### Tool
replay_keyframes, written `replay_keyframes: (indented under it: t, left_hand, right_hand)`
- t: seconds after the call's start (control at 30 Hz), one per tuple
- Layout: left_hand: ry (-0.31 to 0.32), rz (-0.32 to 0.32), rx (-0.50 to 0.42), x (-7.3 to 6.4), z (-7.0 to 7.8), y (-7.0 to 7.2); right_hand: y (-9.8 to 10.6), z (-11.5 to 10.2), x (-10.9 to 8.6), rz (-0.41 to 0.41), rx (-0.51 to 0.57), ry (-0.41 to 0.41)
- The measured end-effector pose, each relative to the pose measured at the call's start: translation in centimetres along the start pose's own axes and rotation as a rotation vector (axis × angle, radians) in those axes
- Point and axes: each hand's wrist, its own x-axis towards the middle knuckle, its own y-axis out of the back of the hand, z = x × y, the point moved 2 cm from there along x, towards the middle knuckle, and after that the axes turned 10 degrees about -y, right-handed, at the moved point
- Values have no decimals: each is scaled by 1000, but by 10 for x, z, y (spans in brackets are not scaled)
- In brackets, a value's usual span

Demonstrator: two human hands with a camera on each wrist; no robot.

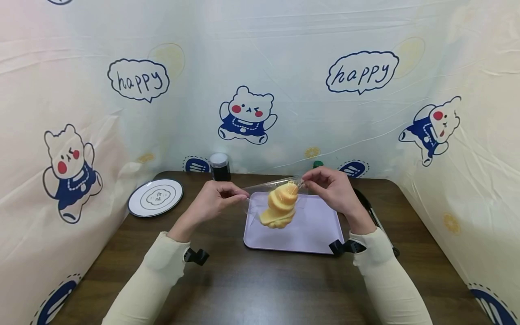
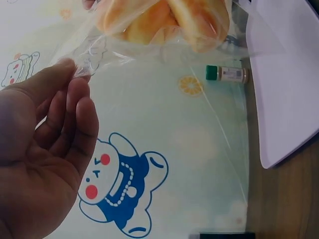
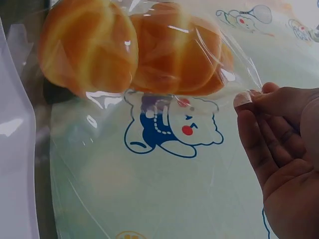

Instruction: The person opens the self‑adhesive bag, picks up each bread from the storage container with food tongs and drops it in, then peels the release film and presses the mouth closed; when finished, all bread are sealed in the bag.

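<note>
A clear plastic bag (image 1: 264, 188) with yellow-brown bread rolls (image 1: 283, 198) in it hangs above the lavender tray (image 1: 321, 225). My left hand (image 1: 213, 197) pinches one side of the bag between thumb and fingertips. On the other side, my right hand (image 1: 331, 187) pinches the plastic near the top. Through the film, in the right wrist view, the rolls (image 3: 89, 47) look glossy and lie against each other. The left wrist view shows the bag's corner (image 2: 89, 57) between my thumb and index finger.
A white plate (image 1: 155, 197) with a dark rim lies at the table's back left. Behind stand a dark jar (image 1: 220, 169) with a pale lid and a green-capped bottle (image 2: 228, 73). A long black-ended object (image 1: 375, 219) lies right of the tray, partly behind my right arm.
</note>
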Motion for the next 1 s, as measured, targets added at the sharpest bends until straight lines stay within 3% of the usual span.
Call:
replay_keyframes:
  t: [0.13,0.37,0.5,0.57,0.8,1.0]
  left_hand:
    - [-21,18,-55,0,-2,0]
    - [-44,38,-224,2,-3,-2]
    - [-16,89,-234,1,-10,1]
    - [20,107,-246,0,-16,3]
    - [262,124,-267,-9,-44,10]
    - [420,144,-253,-14,-67,18]
  right_hand:
    - [-3,2,0,-47,-41,-39]
    - [-10,1,0,-154,-63,-31]
    - [-10,2,-2,-186,-84,-50]
    - [-8,4,-2,-192,-96,-63]
    - [-2,12,-4,-189,-122,-84]
    - [3,18,-4,-179,-141,-89]
